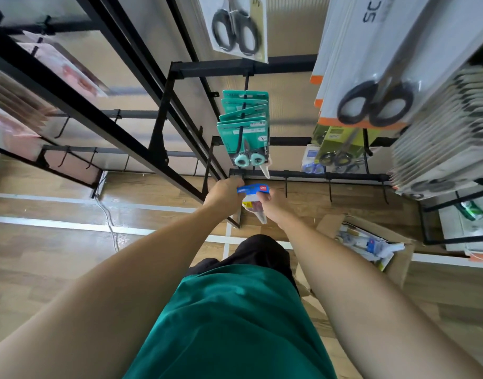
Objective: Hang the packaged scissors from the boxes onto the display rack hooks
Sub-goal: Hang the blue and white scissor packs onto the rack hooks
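Just below the centre of the frame, both hands meet on one blue-topped scissors package (252, 190) at the left end of the lowest black rail (317, 176) of the display rack. The left hand (225, 191) has its grip curled round the left end of the blue header card, beside the rail's corner; the right hand (265, 199) pinches the right end, its grip narrow on the card, and the clear lower part of the package hangs down between the two wrists. Straight above, a stack of teal scissors packages (244, 127) hangs on a hook. Along the same low rail, toward the right of the frame, several bare hooks (329, 190) stick out. At lower right an open cardboard box (399, 258) sits on the wooden floor (57, 247) with more packages inside. Large black-handled scissors packages (377, 102) hang at upper right.
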The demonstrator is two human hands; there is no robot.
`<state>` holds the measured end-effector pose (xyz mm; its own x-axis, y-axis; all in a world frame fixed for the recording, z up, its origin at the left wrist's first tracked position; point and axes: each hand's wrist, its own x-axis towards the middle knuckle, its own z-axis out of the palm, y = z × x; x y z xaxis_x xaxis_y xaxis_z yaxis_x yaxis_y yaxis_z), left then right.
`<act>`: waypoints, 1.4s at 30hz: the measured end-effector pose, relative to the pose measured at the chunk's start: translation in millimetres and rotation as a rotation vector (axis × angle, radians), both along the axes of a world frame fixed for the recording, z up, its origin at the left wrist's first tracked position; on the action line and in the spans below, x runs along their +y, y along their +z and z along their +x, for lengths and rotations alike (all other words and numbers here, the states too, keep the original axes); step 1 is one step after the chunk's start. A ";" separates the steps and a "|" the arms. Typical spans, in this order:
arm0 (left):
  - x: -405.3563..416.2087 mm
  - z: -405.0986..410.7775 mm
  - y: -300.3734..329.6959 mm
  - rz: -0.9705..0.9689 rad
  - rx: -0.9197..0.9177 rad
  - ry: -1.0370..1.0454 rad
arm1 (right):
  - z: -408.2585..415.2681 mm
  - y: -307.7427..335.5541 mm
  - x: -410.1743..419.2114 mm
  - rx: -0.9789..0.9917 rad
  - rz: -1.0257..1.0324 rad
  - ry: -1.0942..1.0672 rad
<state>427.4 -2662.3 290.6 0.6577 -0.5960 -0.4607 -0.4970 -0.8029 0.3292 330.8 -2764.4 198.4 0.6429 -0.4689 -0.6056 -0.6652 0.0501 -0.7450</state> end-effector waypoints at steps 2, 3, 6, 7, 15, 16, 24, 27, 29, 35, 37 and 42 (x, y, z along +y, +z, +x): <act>2.8 -1.0 -1.7 0.011 0.034 -0.002 | 3.8 -2.6 -4.2 0.060 -0.053 -0.031; 3.9 -1.0 -2.3 0.014 0.042 -0.005 | 6.9 -3.1 -5.8 0.073 -0.090 -0.046; 6.5 -0.7 -4.9 0.008 0.036 -0.029 | 16.9 -7.2 -11.0 0.066 -0.111 -0.068; 7.1 -0.4 -6.2 0.003 0.032 -0.033 | 20.2 -9.0 -11.3 0.065 -0.119 -0.061; 4.9 8.4 -22.3 0.021 0.004 0.036 | 48.7 -26.9 -19.4 0.095 -0.234 -0.029; 4.9 8.9 -23.7 0.022 0.000 0.032 | 50.2 -24.6 -18.7 0.109 -0.249 -0.024; 4.4 9.8 -24.9 0.052 0.033 0.020 | 45.0 -23.0 -19.2 0.163 -0.145 -0.036; 5.4 5.6 -19.6 0.070 0.047 0.006 | 31.6 -12.7 -16.9 0.180 -0.084 -0.033; 7.6 1.9 -16.0 0.083 0.053 -0.019 | 21.0 -4.5 -12.9 0.201 -0.077 0.016; 16.9 -11.2 -17.2 0.111 0.068 -0.138 | -25.7 11.5 13.4 0.254 -0.083 0.112; 22.1 -19.0 -24.2 0.138 0.076 -0.197 | -46.4 18.1 23.6 0.273 -0.090 0.087; 25.0 -48.7 -40.6 0.144 0.169 -0.377 | -93.5 31.5 50.6 0.342 -0.099 -0.038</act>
